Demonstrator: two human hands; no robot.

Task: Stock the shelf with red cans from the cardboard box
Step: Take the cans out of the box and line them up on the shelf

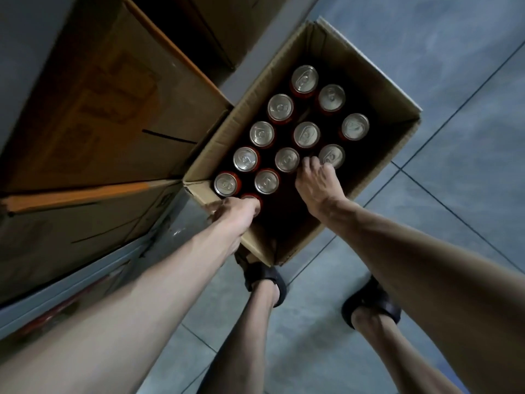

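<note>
An open cardboard box stands on the grey tiled floor, its flaps spread, just to the right of a stack of big closed cartons. Inside it the red cans stand upright with their silver tops showing, in slanting rows that run from the near-left corner to the far end. I can count twelve tops, one of them half covered. They crowd the left and far parts of the box, and the dark bottom of the box shows at the near right. The left hand reaches in over the near-left wall, its fingers curled round the corner can, of which only a red sliver and a bit of rim show. The right hand is well apart from it, deeper in the box. Its fingertips are bent down at the near rim of the right-side can, but I cannot tell whether they hold it or only touch it. The cartons sit on a grey shelf, and something red below its edge is too blurred to name. Near the box, two feet in dark sandals stand on the tiles.
</note>
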